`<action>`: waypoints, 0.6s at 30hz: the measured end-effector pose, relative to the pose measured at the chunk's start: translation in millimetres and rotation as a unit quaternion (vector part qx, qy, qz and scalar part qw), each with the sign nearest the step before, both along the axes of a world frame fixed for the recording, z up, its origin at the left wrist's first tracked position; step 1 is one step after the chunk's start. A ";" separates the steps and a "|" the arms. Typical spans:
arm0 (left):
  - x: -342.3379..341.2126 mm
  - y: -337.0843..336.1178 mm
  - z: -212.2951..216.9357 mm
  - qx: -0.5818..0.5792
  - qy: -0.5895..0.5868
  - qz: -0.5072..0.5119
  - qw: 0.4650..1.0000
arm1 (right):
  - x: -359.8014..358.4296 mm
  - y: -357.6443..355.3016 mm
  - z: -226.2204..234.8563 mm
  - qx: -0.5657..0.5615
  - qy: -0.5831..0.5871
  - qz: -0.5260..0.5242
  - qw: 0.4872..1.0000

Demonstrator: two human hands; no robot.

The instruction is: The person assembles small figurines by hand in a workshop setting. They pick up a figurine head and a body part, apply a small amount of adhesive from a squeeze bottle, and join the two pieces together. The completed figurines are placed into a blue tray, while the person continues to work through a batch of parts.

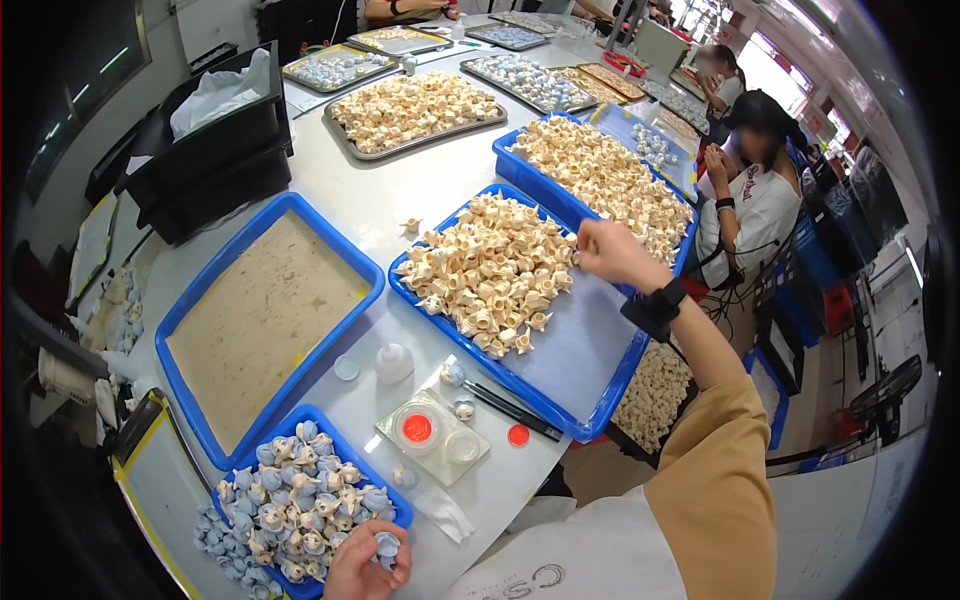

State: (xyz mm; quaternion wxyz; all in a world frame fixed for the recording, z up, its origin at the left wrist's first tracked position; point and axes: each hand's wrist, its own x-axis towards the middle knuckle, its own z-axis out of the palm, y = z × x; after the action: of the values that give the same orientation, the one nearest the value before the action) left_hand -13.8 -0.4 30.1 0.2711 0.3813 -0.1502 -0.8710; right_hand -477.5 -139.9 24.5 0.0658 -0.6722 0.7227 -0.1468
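Note:
At the lower edge, my left hand (366,568) is closed around a small hollow blue-grey figure part (387,546), beside a blue tray (404,508) heaped with blue-and-cream doll heads (300,492). My right hand (618,254), a dark band on its wrist, hovers at the right side of a pile of hollow cream figure parts (490,265) in the middle blue tray (583,432). Its fingertips are pinched together; whatever they might hold cannot be made out. Bare tray liner shows below that hand.
Between the trays stand a red paint pot (417,428), a white squeeze bottle (394,363) and dark pens or brushes (512,410). A sand-coloured lined tray (372,268) lies left, black crates (215,185) behind it. More cream parts fill a far-right tray (505,165). A co-worker (750,200) sits right.

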 end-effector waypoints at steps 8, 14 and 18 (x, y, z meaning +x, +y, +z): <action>-4.0 0.4 7.2 0.014 -0.010 0.012 1.000 | 17.7 -98.9 20.9 -0.143 -0.034 0.048 0.988; 1.7 -4.4 10.9 -0.001 -0.006 0.013 1.000 | 43.4 -128.8 19.1 0.159 -0.120 -0.032 0.979; 1.7 -3.9 6.3 0.001 -0.009 0.010 1.000 | 37.4 -134.4 14.4 0.133 -0.069 0.005 0.989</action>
State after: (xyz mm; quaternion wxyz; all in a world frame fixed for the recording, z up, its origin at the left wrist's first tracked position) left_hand -12.2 -4.3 36.5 0.2774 0.3910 -0.1477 -0.8651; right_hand -440.1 -274.3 38.9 0.2056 -0.6493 0.7261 -0.0951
